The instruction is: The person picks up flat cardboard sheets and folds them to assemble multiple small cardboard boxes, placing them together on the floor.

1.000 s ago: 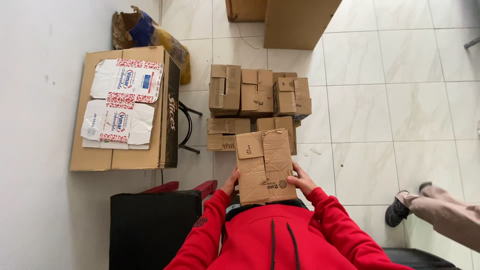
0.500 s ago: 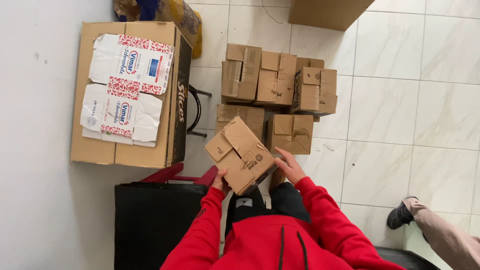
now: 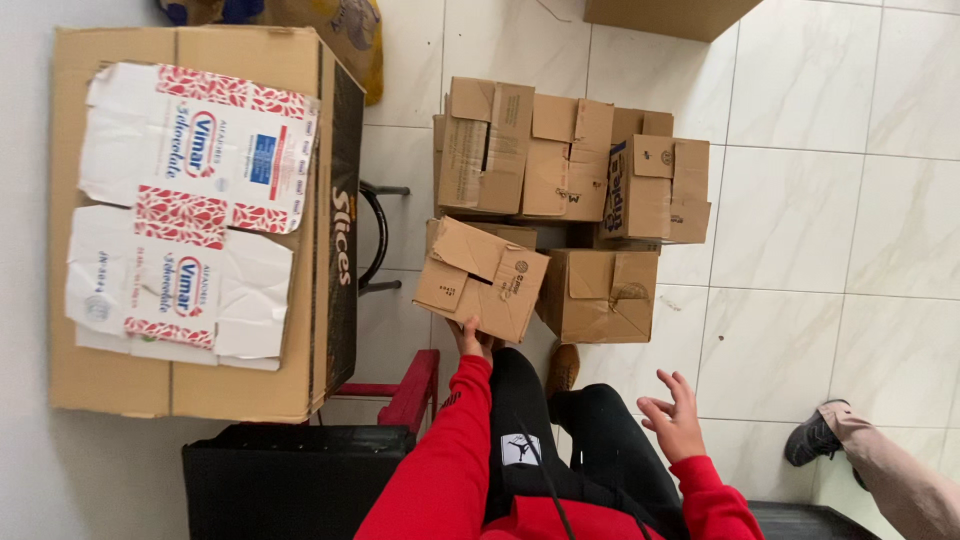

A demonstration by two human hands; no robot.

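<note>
From the head view, the left hand (image 3: 472, 338) grips the near edge of a small brown cardboard box (image 3: 482, 278), fingers curled under its lower rim, and holds it tilted over the near-left spot of a cluster of similar boxes on the tiled floor (image 3: 800, 230). The box sits just beside a closed carton (image 3: 598, 294) to its right and in front of the open-flapped boxes (image 3: 525, 150) stacked behind. To place it well, it seems wise to level the box first, square its corner against the neighbouring carton, and lower it flat so its loose top flap does not catch. The right hand (image 3: 675, 418) hangs free over the person's knee, fingers spread and loosely bent, holding nothing and well apart from the box. The left arm, in a red sleeve, reaches forward and nearly straight; the right is bent, wrist cocked upward. A large flat carton (image 3: 330, 200) topped with flattened printed packaging stands to the left, beside a red-framed chair (image 3: 415, 385). Another person's shoe (image 3: 812, 436) shows at the right edge.
</note>
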